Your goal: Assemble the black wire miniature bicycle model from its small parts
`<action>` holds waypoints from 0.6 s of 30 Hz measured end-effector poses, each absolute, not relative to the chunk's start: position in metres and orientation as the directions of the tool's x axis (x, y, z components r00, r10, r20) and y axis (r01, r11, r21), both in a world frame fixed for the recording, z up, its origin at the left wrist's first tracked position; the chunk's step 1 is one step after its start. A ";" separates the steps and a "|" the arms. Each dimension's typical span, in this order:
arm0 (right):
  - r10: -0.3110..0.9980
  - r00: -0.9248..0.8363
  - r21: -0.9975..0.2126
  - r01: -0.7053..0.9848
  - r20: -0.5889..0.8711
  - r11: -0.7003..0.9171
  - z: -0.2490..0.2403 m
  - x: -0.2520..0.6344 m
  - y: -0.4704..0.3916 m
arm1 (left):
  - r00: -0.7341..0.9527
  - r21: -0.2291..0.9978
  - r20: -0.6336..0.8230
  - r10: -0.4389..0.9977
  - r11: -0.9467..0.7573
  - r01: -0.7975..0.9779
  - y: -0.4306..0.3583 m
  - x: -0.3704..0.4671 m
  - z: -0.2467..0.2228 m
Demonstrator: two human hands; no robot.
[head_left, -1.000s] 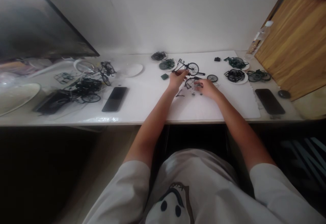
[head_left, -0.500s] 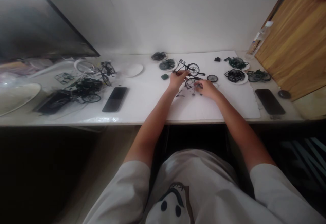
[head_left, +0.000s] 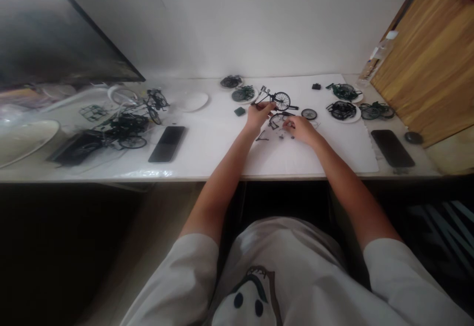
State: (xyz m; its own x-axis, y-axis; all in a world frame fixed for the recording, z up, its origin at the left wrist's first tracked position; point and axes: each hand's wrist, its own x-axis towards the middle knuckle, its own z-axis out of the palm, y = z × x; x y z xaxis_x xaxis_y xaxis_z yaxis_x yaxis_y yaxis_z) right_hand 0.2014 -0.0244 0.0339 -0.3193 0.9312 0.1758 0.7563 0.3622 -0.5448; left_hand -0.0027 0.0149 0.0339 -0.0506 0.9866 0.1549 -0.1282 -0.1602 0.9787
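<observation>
My left hand (head_left: 259, 117) is closed on a small black model bicycle (head_left: 282, 101) with one spoked wheel at its right end. Close by on the right, my right hand (head_left: 299, 128) has its fingers pinched together among small parts on the white sheet; whatever lies in the pinch is too small to make out. A curved black part (head_left: 274, 120) rests between the two hands. Nearer me is a thin black piece (head_left: 261, 137), with a few tiny bits beside it. A loose wheel (head_left: 308, 114) lies just beyond my right hand.
Plates of dark bicycle parts (head_left: 244, 94) stand at the back, with more plates (head_left: 342, 111) at the right. A green block (head_left: 239, 111) lies left of my hands. Phones (head_left: 167, 144) flank the work area. Assembled model bicycles (head_left: 128, 126) crowd the left; a bottle (head_left: 377, 59) leans at right.
My right hand's fingers have shifted very slightly among the small parts. My left hand and the model bicycle stay almost where they were.
</observation>
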 end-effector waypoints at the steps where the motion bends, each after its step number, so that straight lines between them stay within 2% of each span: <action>1: 0.933 -0.317 -0.540 0.761 0.171 0.358 0.034 0.201 -0.024 | -0.051 0.980 0.153 0.987 -0.158 -0.122 0.015 -0.003 0.034; 5: 0.938 -0.302 -0.575 0.743 0.168 0.342 0.031 0.201 -0.021 | -0.045 0.980 0.162 0.986 -0.166 -0.112 0.015 -0.004 0.033; 12: 0.943 -0.221 -0.692 0.642 0.248 0.331 0.027 0.201 -0.015 | -0.068 0.977 0.174 0.982 -0.181 -0.112 0.016 -0.004 0.032; 18: 0.944 -0.231 -0.803 0.500 0.238 0.325 0.030 0.201 -0.012 | -0.073 0.977 0.175 0.982 -0.182 -0.112 0.011 -0.002 0.037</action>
State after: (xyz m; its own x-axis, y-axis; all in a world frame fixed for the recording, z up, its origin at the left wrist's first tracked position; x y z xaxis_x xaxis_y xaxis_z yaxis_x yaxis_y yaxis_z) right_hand 0.2007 -0.0119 0.0299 -0.2308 0.9436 0.2376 0.5004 0.3245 -0.8027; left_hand -0.0025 0.0111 0.0375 -0.0728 0.9819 0.1751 -0.1116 -0.1825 0.9769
